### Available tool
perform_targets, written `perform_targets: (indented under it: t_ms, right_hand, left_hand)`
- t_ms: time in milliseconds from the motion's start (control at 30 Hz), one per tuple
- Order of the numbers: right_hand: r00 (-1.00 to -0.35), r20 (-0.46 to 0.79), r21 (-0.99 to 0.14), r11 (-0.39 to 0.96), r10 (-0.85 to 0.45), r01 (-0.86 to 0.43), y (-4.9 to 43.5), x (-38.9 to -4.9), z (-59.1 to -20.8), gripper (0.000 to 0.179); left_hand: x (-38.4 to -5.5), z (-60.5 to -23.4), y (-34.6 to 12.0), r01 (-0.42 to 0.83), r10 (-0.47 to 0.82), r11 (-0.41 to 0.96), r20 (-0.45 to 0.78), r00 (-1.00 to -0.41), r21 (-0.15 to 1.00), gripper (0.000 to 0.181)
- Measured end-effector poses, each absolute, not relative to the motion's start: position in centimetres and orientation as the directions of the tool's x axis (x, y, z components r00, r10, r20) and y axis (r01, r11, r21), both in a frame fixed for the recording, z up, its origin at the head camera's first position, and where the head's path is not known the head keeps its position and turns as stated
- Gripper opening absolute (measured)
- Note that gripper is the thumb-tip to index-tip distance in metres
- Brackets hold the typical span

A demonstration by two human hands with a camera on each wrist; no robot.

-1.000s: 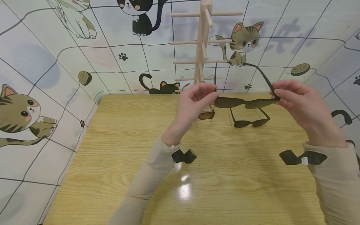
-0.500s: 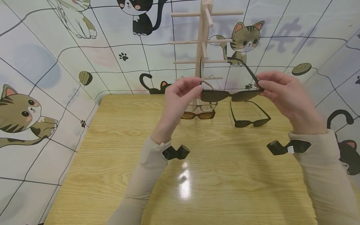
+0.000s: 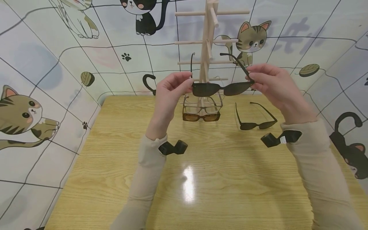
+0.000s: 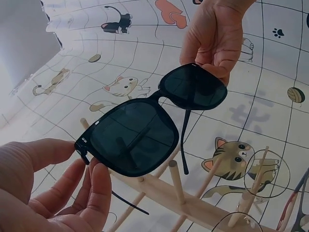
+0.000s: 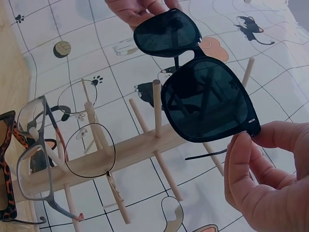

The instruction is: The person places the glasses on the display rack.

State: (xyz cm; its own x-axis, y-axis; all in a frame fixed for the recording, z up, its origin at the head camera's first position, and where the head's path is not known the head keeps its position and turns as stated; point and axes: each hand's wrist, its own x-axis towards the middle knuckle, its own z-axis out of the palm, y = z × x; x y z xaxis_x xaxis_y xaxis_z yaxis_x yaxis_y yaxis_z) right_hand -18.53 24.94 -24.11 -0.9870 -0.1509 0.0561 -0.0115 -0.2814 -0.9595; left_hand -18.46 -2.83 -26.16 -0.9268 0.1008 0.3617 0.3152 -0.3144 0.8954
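Observation:
Black-framed sunglasses [image 3: 205, 89] with dark lenses are held up in front of the wooden rack [image 3: 207, 48], temples unfolded and pointing away. My left hand [image 3: 173, 92] pinches the left hinge corner between thumb and fingers. At the opposite hinge, my right hand [image 3: 271, 86] pinches the frame the same way. In the right wrist view, thin wire-rimmed glasses [image 5: 114, 154], grey-framed glasses [image 5: 50, 169] and tortoiseshell sunglasses [image 5: 7, 183] are on the lower part of the rack, below the held pair.
A second pair of black sunglasses [image 3: 249, 126] lies unfolded on the wooden table [image 3: 129, 159], right of the rack. Pegs [image 3: 233, 12] stick out from the rack's post on several levels. Behind stands a cat-print backdrop [image 3: 115, 25].
Both hands have carried the sunglasses left and slightly upward, from above the pair on the table to before the rack. The glasses low on the rack have come into view.

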Motion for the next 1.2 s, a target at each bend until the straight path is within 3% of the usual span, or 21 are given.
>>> perform_targets:
  t_ms: [700,1200]
  right_hand:
    - [-0.992,-0.039,-0.965,-0.254,-0.123,0.070,22.5,-22.5,-23.7,0.012]
    - [-0.989,-0.094,-0.953,-0.276,-0.113,0.122,22.4,-23.3,-24.3,0.011]
  left_hand:
    - [-22.6,-26.1,-4.7,0.124,0.057,-0.375,0.157,-0.986,0.919,0.015]
    - [-23.7,-26.8,-4.6,0.074,0.046,-0.411,0.102,-0.994,0.909,0.014]
